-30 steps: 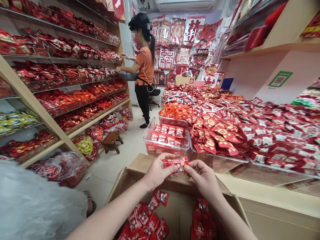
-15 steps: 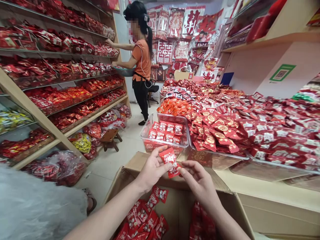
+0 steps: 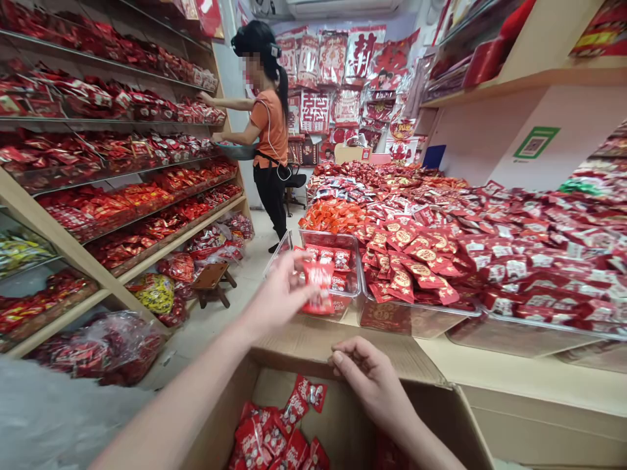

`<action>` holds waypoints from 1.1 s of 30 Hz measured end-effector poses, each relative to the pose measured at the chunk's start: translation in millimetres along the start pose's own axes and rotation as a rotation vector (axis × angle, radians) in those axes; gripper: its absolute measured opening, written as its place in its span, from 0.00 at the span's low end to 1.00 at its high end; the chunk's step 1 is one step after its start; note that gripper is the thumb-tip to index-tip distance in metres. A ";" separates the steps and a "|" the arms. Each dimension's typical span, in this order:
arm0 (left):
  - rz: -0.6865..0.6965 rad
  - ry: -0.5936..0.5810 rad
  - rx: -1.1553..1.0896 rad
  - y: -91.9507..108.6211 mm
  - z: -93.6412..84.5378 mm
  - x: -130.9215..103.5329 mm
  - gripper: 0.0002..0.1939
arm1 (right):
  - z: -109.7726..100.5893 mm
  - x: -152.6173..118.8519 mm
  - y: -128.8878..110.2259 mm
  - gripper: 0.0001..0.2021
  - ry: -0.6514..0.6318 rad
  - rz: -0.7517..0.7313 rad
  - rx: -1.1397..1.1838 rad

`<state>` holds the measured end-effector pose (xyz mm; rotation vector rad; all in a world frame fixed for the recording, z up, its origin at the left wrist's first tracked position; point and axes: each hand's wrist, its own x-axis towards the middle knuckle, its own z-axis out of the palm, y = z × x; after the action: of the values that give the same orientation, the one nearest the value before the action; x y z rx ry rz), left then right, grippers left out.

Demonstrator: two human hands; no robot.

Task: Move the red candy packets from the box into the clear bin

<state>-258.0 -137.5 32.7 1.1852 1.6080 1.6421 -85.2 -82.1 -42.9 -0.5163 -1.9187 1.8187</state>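
My left hand [image 3: 277, 294] pinches a small red candy packet [image 3: 319, 287] by its left side, slightly blurred. It is at the front of a clear plastic bin [image 3: 361, 287], in which rows of similar red packets [image 3: 327, 256] are partly hidden behind the hand. Over an open cardboard box [image 3: 431, 365], my right hand [image 3: 365, 373] has its fingers curled and the thumb close to the index finger, with nothing visible between them. More red packets [image 3: 274, 431] lie loose in the left part of the box.
Bins heaped with red packets [image 3: 411, 254] line the counter to the right. Shelves of packets [image 3: 122, 150] fill the left wall. A person in an orange top [image 3: 272, 127] stands there holding a basin [image 3: 238, 151]. A small wooden stool [image 3: 213, 282] is on the floor.
My left hand has carried the packet up and left to the clear bin. My right hand has let go of it and dropped lower over the box. The view has shifted slightly.
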 end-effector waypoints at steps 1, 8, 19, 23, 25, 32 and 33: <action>0.057 0.040 0.127 1.6 -4.1 19.6 0.23 | 0.0 0.8 -0.2 0.11 -0.023 -0.003 -0.050; -0.120 -0.116 0.523 -34.0 10.4 112.3 0.17 | -2.7 0.5 -4.1 0.08 -0.095 -0.061 -0.205; -0.230 -0.267 0.738 -44.7 29.0 114.4 0.14 | -5.6 0.1 -9.7 0.04 -0.157 -0.172 -0.339; -0.133 -0.275 0.833 -47.1 26.5 116.2 0.13 | -6.6 -1.3 -9.6 0.05 -0.163 -0.205 -0.397; -0.091 -0.280 0.886 -50.2 24.8 116.4 0.09 | -6.7 -2.0 -9.7 0.06 -0.167 -0.213 -0.424; -0.013 -0.401 0.998 -60.7 19.7 118.6 0.05 | -5.3 -2.9 -9.9 0.06 -0.175 -0.229 -0.490; -0.006 -0.416 1.008 -60.2 19.0 119.3 0.06 | -5.1 -3.1 -9.9 0.06 -0.177 -0.227 -0.494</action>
<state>-308.1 -17.3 -2.8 1.8090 2.1661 0.4249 -79.5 -80.2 -33.0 -0.2775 -2.4491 1.2811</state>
